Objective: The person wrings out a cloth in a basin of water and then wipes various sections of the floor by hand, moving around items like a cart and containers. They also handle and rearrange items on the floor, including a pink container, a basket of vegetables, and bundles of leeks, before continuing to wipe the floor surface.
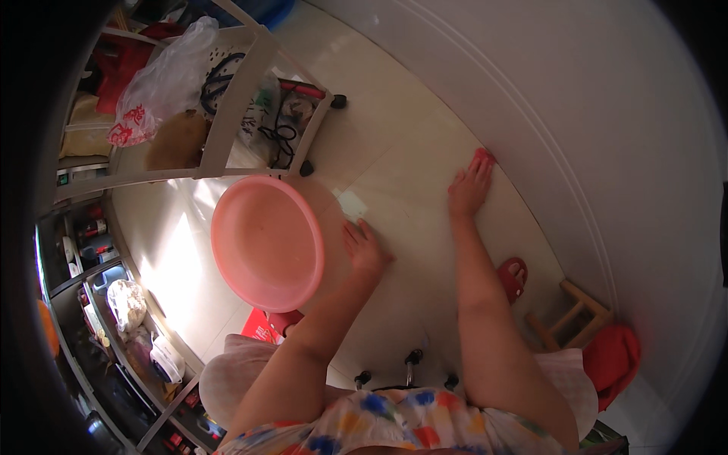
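Observation:
My right hand (470, 187) presses a red cloth (483, 154) to the tiled floor (415, 170), where it meets the base of the white wall panel (560, 91). Only a part of the cloth shows past my fingers. Palm down, my left hand (365, 248) rests on the floor with its fingers apart and nothing in them. Just left of it stands a pink plastic basin (266, 244); whatever liquid it may hold is hard to make out. Red slippers (513, 278) are on my feet at both sides.
A wheeled rack (233, 108) with plastic bags and cords stands beyond the basin. Open shelves (122, 347) full of household goods line the left. A small wooden stool (574, 313) and a red cloth bundle (614, 364) are at right. Chair casters (413, 357) show below me.

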The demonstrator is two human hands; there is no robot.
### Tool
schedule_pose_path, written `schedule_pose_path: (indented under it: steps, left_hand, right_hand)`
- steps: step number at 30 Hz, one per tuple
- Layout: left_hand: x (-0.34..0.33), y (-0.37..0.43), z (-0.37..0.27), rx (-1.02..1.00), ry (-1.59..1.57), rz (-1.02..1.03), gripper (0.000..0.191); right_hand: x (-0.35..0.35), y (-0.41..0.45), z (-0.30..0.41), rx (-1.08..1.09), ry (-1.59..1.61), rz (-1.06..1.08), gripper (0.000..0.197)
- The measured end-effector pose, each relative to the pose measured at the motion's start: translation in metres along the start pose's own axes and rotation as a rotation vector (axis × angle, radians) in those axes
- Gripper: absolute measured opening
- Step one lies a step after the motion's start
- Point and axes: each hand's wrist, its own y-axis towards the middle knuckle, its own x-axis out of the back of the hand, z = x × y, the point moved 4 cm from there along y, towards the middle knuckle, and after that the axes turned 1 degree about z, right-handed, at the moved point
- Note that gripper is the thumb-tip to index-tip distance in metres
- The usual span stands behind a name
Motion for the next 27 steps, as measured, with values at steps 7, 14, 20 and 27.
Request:
schedule_pose_path:
  steps: [7, 14, 20, 27]
  left_hand:
    - [-0.013, 0.003, 0.006, -0.084, -0.034, -0.125, 0.130]
    - [-0.006, 0.004, -0.003, -0.036, -0.013, -0.080, 0.124]
    - [-0.010, 0.006, -0.004, 0.003, 0.005, -0.048, 0.132]
    - [0.002, 0.001, -0.006, 0.027, -0.029, 0.052, 0.129]
  right_hand:
    - [-0.031, 0.053, 0.097, 0.172, 0.026, 0.139, 0.055]
    - [-0.063, 0.104, 0.162, 0.400, 0.162, 0.167, 0.050]
    - [-0.083, 0.127, 0.204, 0.604, 0.148, 0.251, 0.044]
    - [-0.070, 0.081, 0.214, 0.953, 0.380, 0.385, 0.046]
